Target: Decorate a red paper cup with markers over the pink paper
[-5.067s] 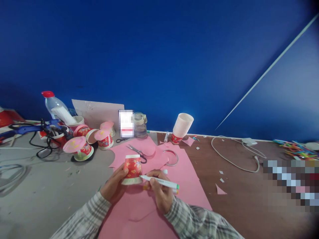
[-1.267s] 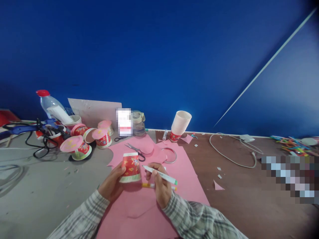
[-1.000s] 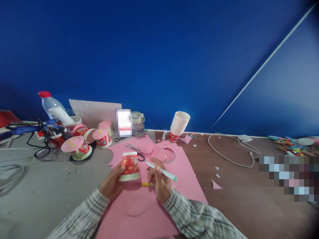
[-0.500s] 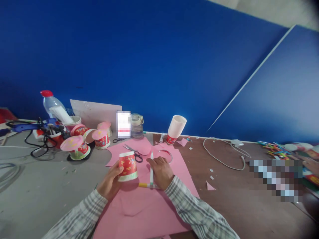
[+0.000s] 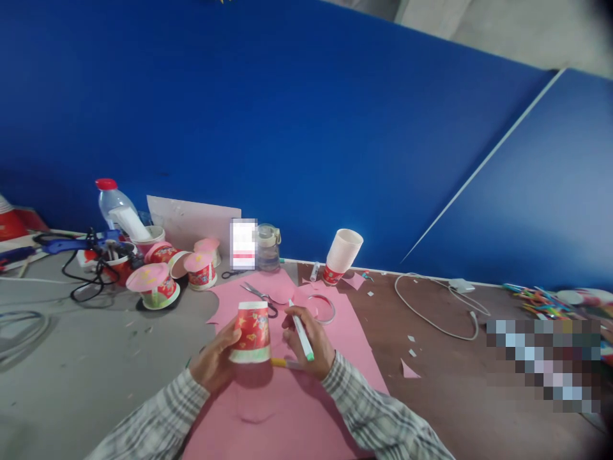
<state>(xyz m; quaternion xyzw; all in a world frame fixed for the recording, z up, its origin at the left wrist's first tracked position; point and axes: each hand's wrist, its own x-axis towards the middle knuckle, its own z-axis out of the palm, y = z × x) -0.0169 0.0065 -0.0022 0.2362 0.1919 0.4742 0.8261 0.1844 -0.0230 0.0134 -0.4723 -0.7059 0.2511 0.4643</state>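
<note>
An upside-down red patterned paper cup point(image 5: 251, 332) rests on a pink paper sheet point(image 5: 287, 409), with my left hand point(image 5: 215, 361) wrapped round its left side. My right hand point(image 5: 309, 342) is closed on a white marker with a green cap point(image 5: 301, 330), its tip pointing away from me, just right of the cup. A yellow pen point(image 5: 286, 363) lies on the pink sheet under my right hand.
Scissors point(image 5: 258, 295) and a tape ring point(image 5: 323, 310) lie beyond my hands. Decorated cups point(image 5: 156, 284), a water bottle point(image 5: 112, 204) and a glue gun point(image 5: 71, 244) crowd the back left. A stack of cups point(image 5: 341, 255) leans at the back; a white cable point(image 5: 435, 306) lies on the right.
The camera tilted up. My right hand turned the marker from pointing left at the cup's base to pointing away, and shifted slightly. My left hand kept hold of the cup.
</note>
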